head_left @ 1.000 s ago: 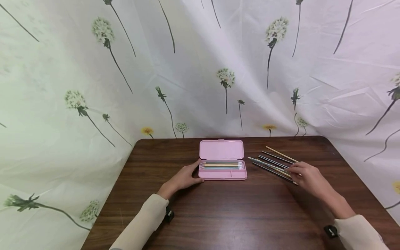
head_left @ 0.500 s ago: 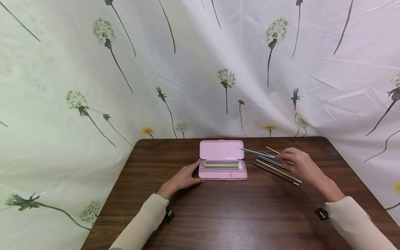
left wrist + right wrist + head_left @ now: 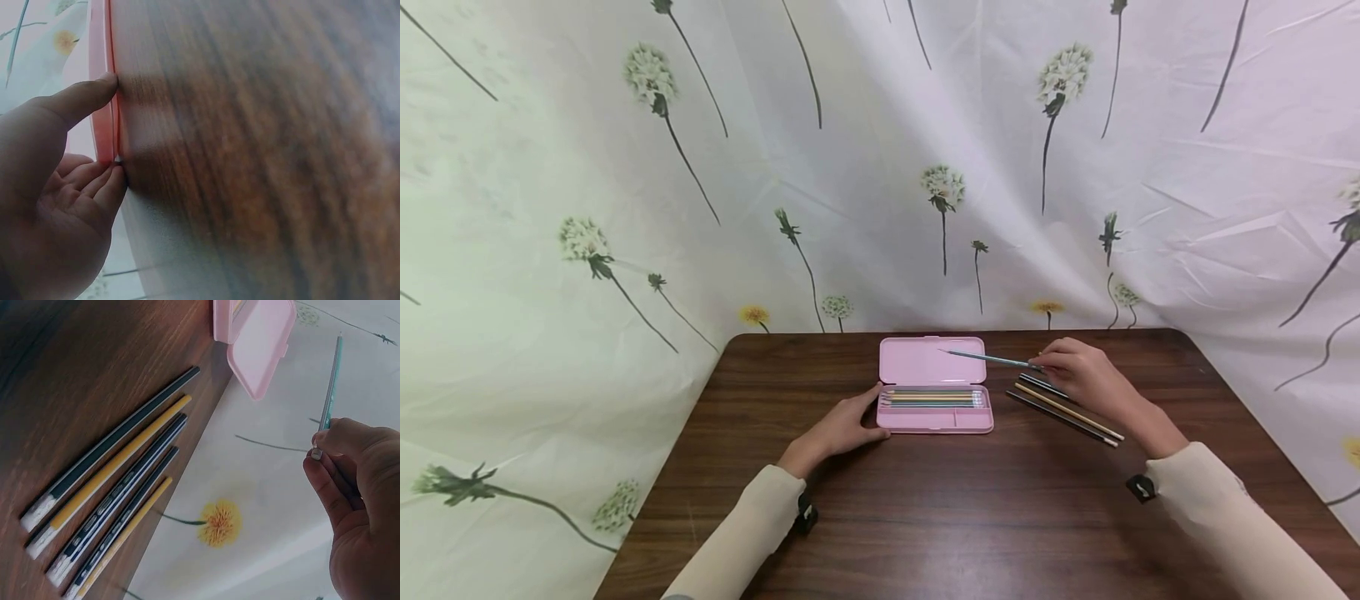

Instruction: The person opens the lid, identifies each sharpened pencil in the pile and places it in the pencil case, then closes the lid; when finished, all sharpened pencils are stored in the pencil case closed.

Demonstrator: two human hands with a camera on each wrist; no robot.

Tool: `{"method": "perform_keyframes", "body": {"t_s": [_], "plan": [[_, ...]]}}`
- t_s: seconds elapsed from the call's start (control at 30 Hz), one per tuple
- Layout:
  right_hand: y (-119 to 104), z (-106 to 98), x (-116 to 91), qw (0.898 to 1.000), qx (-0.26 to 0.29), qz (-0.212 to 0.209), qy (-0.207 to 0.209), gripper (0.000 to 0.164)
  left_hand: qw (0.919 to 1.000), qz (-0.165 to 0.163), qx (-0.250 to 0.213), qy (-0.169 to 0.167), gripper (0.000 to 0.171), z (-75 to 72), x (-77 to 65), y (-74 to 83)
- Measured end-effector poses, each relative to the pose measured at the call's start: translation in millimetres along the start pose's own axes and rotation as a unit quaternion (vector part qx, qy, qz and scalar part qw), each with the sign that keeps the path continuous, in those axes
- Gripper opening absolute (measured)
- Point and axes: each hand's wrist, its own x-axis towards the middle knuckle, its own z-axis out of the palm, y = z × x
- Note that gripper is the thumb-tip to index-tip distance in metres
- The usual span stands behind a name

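Observation:
A pink pencil case (image 3: 916, 419) lies on the table with its lid (image 3: 917, 367) folded back. Several pencils (image 3: 928, 398) sit side by side in its long rear compartment, while the small front compartments show bare pink. My left hand (image 3: 841, 427) holds the case's left end, thumb at the front corner and fingers at the back one. Between right thumb and fingers I pinch a teal pencil (image 3: 332, 381) near its eraser end. That right hand (image 3: 1086, 379) is raised right of the case, and the pencil's tip points left, over the lid in the head view.
Several loose pencils, including a yellow one (image 3: 119, 462) and a dark one (image 3: 112, 447), lie slanted on the brown wooden table (image 3: 880, 517) right of the case. A white curtain (image 3: 865, 167) printed with dandelions hangs behind the table's far edge.
My right hand has picked the teal pencil out of the loose ones, raised it and carried it left toward the case. The left hand has stayed on the case's left end.

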Motion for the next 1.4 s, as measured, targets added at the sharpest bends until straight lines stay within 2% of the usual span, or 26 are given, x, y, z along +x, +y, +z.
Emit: {"method": "perform_keyframes", "body": {"t_s": [0.63, 0.87, 1.27, 1.4], "plan": [[-3.2, 45.1, 26.6, 0.997, 0.03, 0.007, -0.075, 0.031, 0.9999, 0.004, 0.013, -0.003, 0.091, 1.2, 1.5, -1.4], [-7.2, 61.2, 31.9, 0.996, 0.042, -0.012, -0.082, 0.028, 0.9999, 0.005, 0.011, -0.001, 0.091, 0.5, 1.3, 0.4], [-13.5, 85.6, 35.3, 0.992, 0.046, -0.014, -0.12, 0.024, 0.9998, 0.013, 0.011, -0.006, 0.091, 1.7, 2.7, -2.4], [-14.9, 91.6, 35.5, 0.989, 0.049, -0.001, -0.141, 0.024, 0.9999, 0.004, 0.009, -0.007, 0.092, 1.0, 3.4, -1.5]]}}
